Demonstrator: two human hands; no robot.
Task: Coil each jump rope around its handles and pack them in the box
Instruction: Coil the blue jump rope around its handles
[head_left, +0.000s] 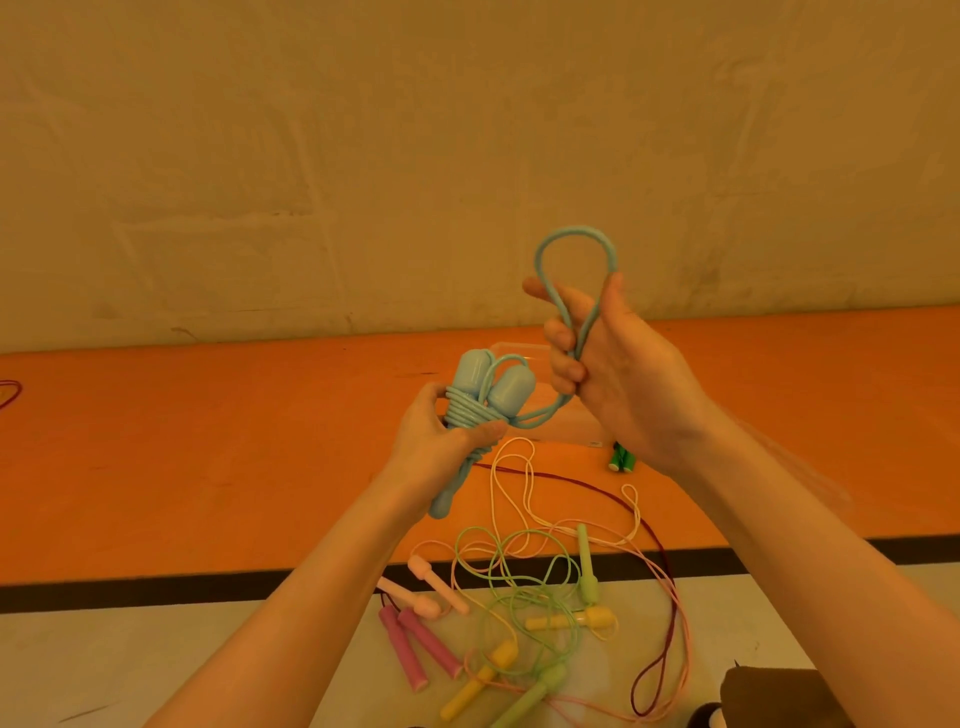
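- Pale blue jump rope with two rounded plastic handles (470, 410): both handles lie side by side, bulbous ends up, thinner ends pointing down past the palm. Several tight turns of the matching blue cord wrap their middle.
- Left hand (441, 436): fingers curled round the wrapped bundle, thumb pressing on the coils. The bundle is held in the air above the orange floor mat (208, 467).
- From the bundle, the free cord runs up and to the right into the right hand (613, 374).
- Right hand: raised higher than the bundle, fingers clamped on the doubled cord; a teardrop loop of blue cord (576, 260) stands upright above the fist.
- Clear plastic box (519, 353): on the mat directly behind the bundle, mostly hidden by the hands; contents cannot be told.
- Small green handles (622, 460): on the mat, right of the bundle and below the right wrist.
- Loose heap below the bundle, across the mat's black edge: pale pink handles (431, 587), darker pink handles (415, 649), yellow handles (566, 621), light green handles (587, 566), with thin cords of cream, green, pink and dark red tangled over each other.
- Dark brown object (779, 696) at the lower right corner, well apart from the bundle; cannot identify.
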